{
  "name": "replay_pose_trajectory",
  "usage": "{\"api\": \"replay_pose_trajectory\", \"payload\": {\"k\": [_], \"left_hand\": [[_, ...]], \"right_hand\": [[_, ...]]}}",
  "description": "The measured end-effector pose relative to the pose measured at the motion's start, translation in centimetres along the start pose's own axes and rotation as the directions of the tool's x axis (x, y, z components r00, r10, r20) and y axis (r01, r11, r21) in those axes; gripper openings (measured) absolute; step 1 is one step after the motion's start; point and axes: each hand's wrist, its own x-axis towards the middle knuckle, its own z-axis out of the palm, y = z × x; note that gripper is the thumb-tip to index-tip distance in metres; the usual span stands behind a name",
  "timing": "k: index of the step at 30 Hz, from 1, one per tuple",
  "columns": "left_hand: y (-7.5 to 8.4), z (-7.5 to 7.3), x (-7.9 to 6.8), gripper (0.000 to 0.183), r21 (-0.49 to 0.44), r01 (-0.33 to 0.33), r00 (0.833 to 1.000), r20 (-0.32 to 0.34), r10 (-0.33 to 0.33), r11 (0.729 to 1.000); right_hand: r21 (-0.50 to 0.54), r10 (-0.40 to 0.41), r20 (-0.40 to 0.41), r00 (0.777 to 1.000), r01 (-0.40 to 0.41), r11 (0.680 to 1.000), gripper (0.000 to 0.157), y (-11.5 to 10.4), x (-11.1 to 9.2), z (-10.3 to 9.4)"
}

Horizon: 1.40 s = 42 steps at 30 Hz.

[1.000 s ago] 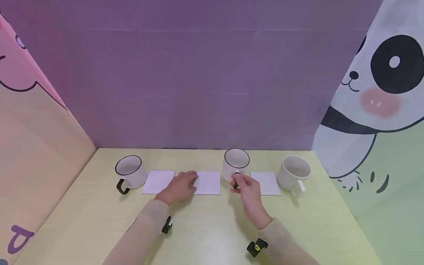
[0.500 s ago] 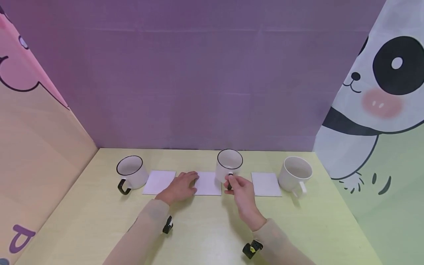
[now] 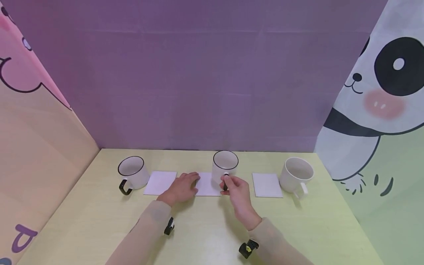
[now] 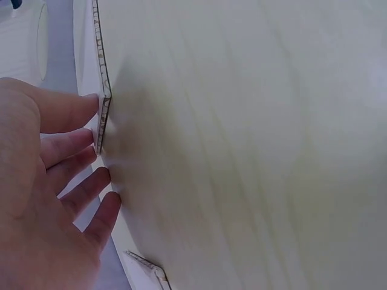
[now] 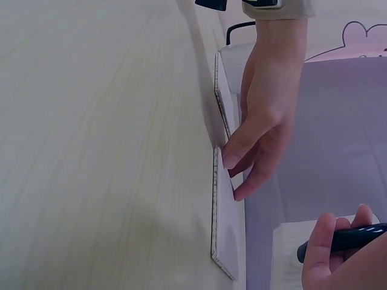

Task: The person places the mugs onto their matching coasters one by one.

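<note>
In the head view my right hand (image 3: pixel 241 197) pinches the black handle of a white mug (image 3: pixel 225 161) with a black rim. The mug is held upright above the right part of the middle white square board (image 3: pixel 205 186); the right wrist view shows a gap between mug (image 5: pixel 290 244) and board (image 5: pixel 225 223). My left hand (image 3: pixel 180 188) rests at that board's left edge, thumb and fingertips touching it, fingers fairly straight. A second white board (image 3: pixel 160 182) lies left of this hand, partly behind the wrist. To the right lies a third white board (image 3: pixel 267 185).
Another white mug (image 3: pixel 132 171) with black rim and handle stands at the left. An all-white mug (image 3: pixel 296 175) stands at the right, beside the third board. A purple backdrop (image 3: pixel 205 81) rises behind the table (image 3: pixel 198 235), with printed panels on both sides.
My right hand has carried the black-rimmed mug leftward, from between the middle and right boards to over the middle board. My left hand stays at that board's edge.
</note>
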Motion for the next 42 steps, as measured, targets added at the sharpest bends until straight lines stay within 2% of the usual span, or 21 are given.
{"api": "replay_pose_trajectory", "payload": {"k": [7,15,22,30,42], "left_hand": [[-0.2,0.2,0.1,0.052,0.002,0.006,1.000,-0.005,-0.006,1.000],[-0.2,0.0,0.1,0.049,-0.045,0.021,1.000,0.002,-0.021,0.999],[-0.3,0.1,0.1,0.046,-0.050,0.005,1.000,-0.010,-0.006,0.999],[-0.6,-0.1,0.0,0.042,-0.059,-0.045,0.998,-0.041,0.043,0.997],[-0.6,-0.1,0.1,0.043,-0.069,-0.017,0.999,-0.041,0.014,0.997]], "right_hand": [[-0.010,-0.004,0.019,1.000,0.005,1.000,0.026,0.2,0.1,0.7],[-0.023,-0.007,0.032,0.999,0.007,1.000,0.028,0.4,0.1,1.1],[-0.027,0.003,0.053,0.999,-0.002,1.000,0.029,0.7,0.3,1.9],[-0.023,0.013,0.053,0.998,-0.012,1.000,0.027,0.9,0.6,2.8],[-0.035,0.038,0.041,0.998,-0.036,0.999,0.026,1.6,1.4,3.6]]}}
